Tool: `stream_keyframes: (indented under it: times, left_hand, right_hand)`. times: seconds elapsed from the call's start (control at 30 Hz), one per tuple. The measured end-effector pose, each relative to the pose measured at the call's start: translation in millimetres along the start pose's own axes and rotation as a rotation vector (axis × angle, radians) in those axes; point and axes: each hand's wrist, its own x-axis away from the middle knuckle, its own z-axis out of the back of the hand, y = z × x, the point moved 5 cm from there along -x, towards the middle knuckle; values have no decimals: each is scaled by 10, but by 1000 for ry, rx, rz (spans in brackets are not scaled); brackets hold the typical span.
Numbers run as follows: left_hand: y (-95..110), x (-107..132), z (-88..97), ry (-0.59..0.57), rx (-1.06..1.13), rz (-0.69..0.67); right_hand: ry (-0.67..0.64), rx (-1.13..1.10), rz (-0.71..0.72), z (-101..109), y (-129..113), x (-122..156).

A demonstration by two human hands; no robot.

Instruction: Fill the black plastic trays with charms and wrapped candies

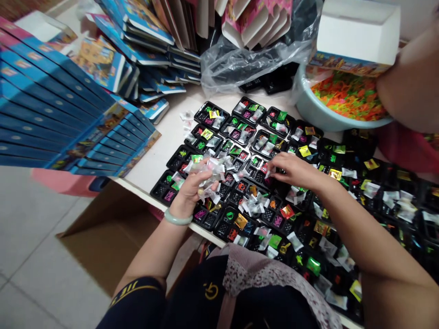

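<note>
My left hand [192, 188], with a pale bangle [177, 218] at its wrist, is closed around a bunch of small clear packets [211, 176] above the left trays. Out over the middle trays, my right hand [286, 168] has its fingers pinched together on a small whitish packet [270, 173], partly hidden by the fingers. Black compartment trays [178, 157] lie in rows beneath both hands, with small coloured plastic pieces and wrapped packets in them. A loose heap of white packets [254, 204] rests on the trays between my hands.
Blue printed boxes [51, 100] stand stacked at the left, with more behind them. At the back right is a light blue basin [322, 114] of orange and green pieces, beside an open white box [356, 34]. A cardboard box [113, 233] sits below the table edge.
</note>
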Motion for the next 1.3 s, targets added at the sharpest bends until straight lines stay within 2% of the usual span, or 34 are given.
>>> stream_keyframes:
  times: [0.13,0.3,0.53,0.63,0.7,0.8,0.93,1.07,1.3]
  left_hand:
    - [-13,-5,-23,-12,-10,4]
    - [-19,-4,-66,-30,-24,13]
    - [-24,31,-47,-15,5,2]
    - [-38,20,-33,-1,12,5]
    - [-44,10,-42,-9,18,14]
    - [-42,-1,-66,-24,20,18]
    - [-29,6,-61,16,-4,6]
    - [-21,14,-56,20,-1,4]
    - [-21,-3,-49,-8,10,2]
  right_hand:
    - [-73,64,-17,-162,53,186]
    - [-82,123,10,-304,37,200]
    - [-37,24,-125,-270,-1,217]
    - [-52,-61,-101,-261,-5,227]
    - [-57,-41,-76,-280,-12,213]
    - [-18,75,-120,-335,-5,177]
    - [80,191,-206,-401,-8,165]
    - [94,220,-169,-450,-25,173]
    - [107,72,-96,-474,2,177]
